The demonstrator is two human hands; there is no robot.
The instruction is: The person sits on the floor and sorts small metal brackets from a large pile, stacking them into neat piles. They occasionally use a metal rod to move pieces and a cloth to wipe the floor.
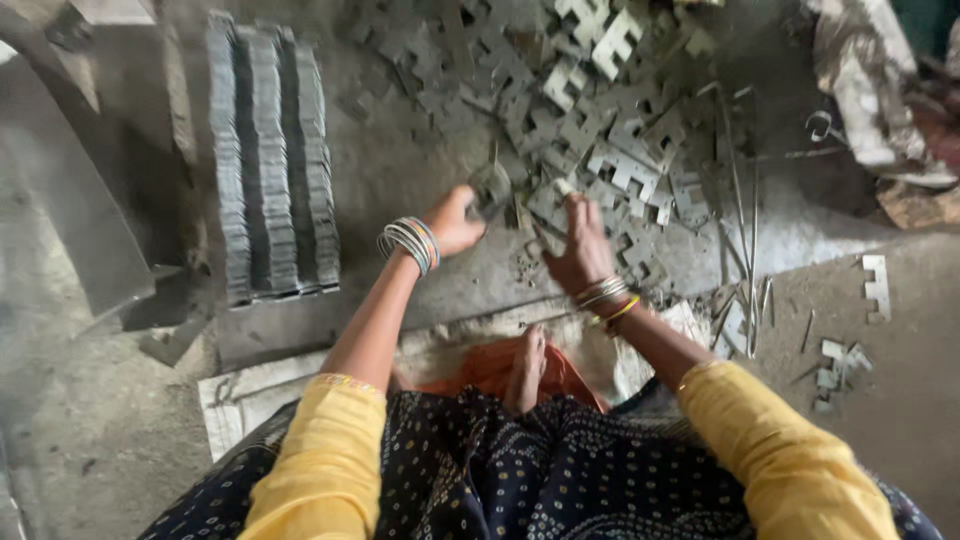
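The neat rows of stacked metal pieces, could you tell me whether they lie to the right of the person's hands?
No, the stacked rows stand on the floor to the left of the left hand, while the loose pile spreads ahead of the right hand.

Dusty grey concrete floor (pixel 100 440) (dimly lit).

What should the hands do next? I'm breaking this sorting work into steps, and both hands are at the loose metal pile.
Probably the right hand should lift one stamped piece from the loose pile and pass it to the left hand, which already grips a few pieces. Neat rows of stacked pieces stand to the left, suggesting gathered pieces go there.
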